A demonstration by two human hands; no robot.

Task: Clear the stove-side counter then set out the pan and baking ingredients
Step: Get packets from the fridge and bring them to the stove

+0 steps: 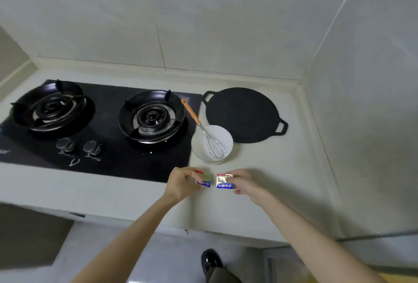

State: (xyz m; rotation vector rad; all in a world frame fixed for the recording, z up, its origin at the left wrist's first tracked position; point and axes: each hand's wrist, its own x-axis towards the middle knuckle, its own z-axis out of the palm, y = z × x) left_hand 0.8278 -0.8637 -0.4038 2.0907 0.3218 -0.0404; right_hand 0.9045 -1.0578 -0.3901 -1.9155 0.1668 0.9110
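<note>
A flat black pan [243, 114] with two loop handles lies on the pale counter [267, 178] right of the stove. In front of it stands a white bowl [201, 147] holding a wire whisk [213, 144] with an orange handle. My left hand [183, 183] pinches a small foil packet [204, 181] with a blue band, just above the counter near its front. My right hand [243, 182] grips a second gold-and-blue foil packet [224, 182] right beside the first.
A black two-burner gas stove [99, 128] with two knobs fills the counter's left part. Tiled walls close the back and right side. The counter's front edge runs below my wrists, with floor and a dark shoe [211, 260] beneath.
</note>
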